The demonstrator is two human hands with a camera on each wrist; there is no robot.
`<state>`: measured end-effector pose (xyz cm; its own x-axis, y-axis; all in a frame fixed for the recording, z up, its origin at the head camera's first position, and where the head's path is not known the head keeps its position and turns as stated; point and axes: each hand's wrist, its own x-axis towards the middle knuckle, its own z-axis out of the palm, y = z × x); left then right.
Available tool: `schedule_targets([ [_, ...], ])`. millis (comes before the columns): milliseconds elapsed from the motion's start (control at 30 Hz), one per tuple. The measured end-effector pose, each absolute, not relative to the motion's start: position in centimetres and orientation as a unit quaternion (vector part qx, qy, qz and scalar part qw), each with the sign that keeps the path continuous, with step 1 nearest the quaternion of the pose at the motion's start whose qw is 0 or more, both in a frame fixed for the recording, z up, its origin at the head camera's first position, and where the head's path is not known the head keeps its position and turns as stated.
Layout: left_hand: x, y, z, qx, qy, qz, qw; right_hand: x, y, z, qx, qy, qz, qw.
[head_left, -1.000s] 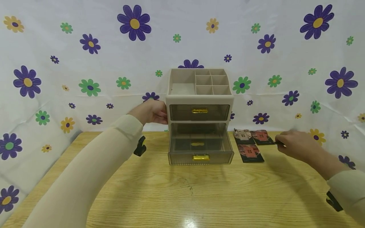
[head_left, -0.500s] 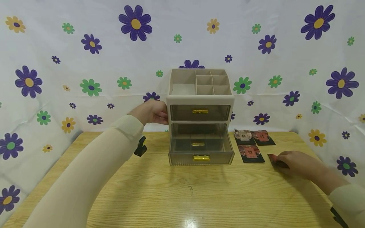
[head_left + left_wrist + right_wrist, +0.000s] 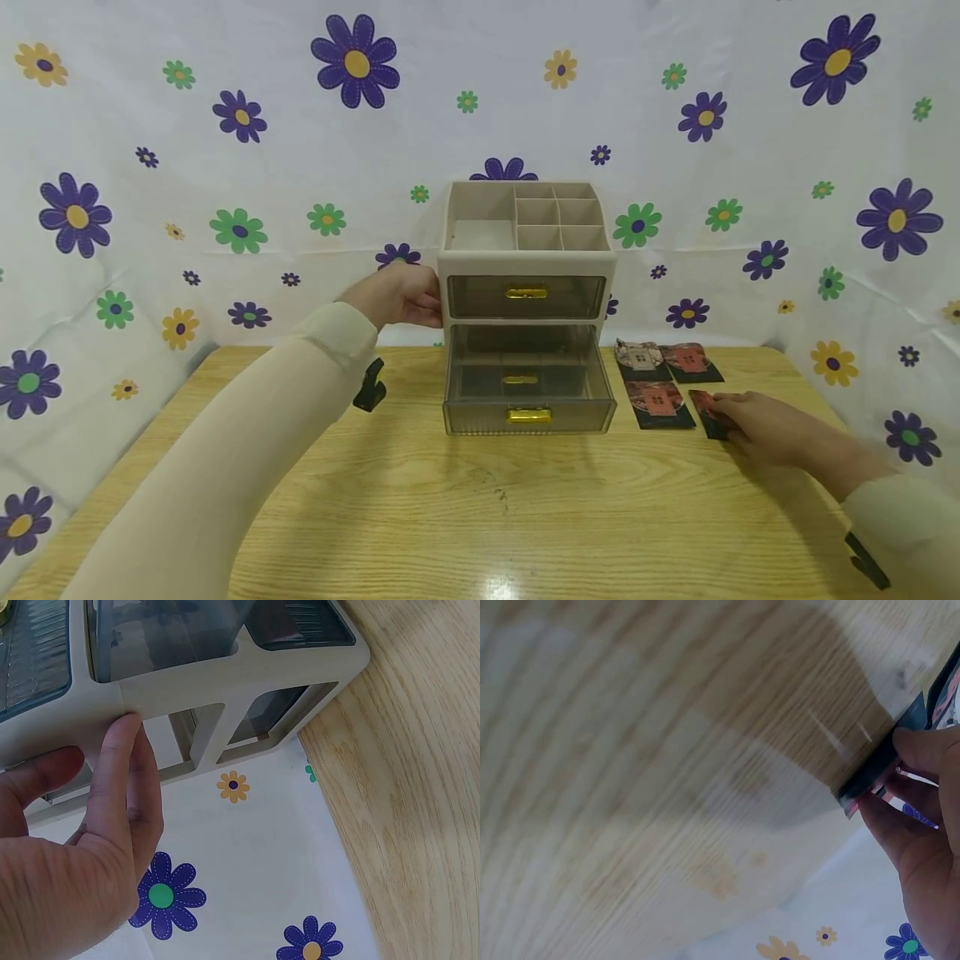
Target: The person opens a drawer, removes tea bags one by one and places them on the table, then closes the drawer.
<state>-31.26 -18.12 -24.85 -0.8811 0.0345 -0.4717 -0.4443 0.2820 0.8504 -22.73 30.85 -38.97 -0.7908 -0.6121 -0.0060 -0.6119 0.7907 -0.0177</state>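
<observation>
A cream desktop drawer organizer point(image 3: 527, 262) stands at the back centre, its lower smoky clear drawer point(image 3: 487, 417) pulled out and its upper drawer point(image 3: 480, 297) closed. My left hand point(image 3: 397, 296) holds the organizer's left side; in the left wrist view, thumb and fingers grip the frame around a side opening. My right hand point(image 3: 765, 429) pinches a flat dark packet point(image 3: 705, 408) with a reddish label, close over the table at the right. In the right wrist view the thumb point(image 3: 922, 746) lies along the packet's dark face. Several similar packets point(image 3: 660, 406) lie beside it, near the organizer.
The organizer's open top tray point(image 3: 480, 233) has one large and several small compartments. A light wooden table point(image 3: 450, 517) lies under everything. White flower-print cloth point(image 3: 285, 158) covers the back and sides behind the table edge.
My right hand has come from near the back packets toward the front with a packet, then set it slightly left, beside the front packet. The left hand stays on the organizer.
</observation>
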Motion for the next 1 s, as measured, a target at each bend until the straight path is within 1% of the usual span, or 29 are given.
schedule_targets([
  [400, -31.1, -18.0, -24.8, -0.133, 0.773, 0.584, 0.209, -23.9, 29.8, -38.8, -0.304, 0.952, 0.005, 0.022],
  [500, -31.2, -18.1, -24.7, -0.133, 0.774, 0.582, 0.211, -24.0, 29.7, -38.6, -0.306, 0.952, 0.002, 0.006],
  [667, -31.4, -18.1, -24.8, -0.133, 0.772, 0.583, 0.215, -24.4, 29.6, -37.9, -0.321, 0.946, -0.018, -0.039],
  [833, -31.4, -18.2, -24.9, -0.134, 0.771, 0.585, 0.212, -24.7, 29.3, -36.7, -0.316, 0.947, -0.016, -0.050],
  [1000, -31.2, -18.2, -24.8, -0.130, 0.773, 0.584, 0.213, -24.7, 28.3, -35.0, -0.305, 0.949, -0.018, -0.075],
])
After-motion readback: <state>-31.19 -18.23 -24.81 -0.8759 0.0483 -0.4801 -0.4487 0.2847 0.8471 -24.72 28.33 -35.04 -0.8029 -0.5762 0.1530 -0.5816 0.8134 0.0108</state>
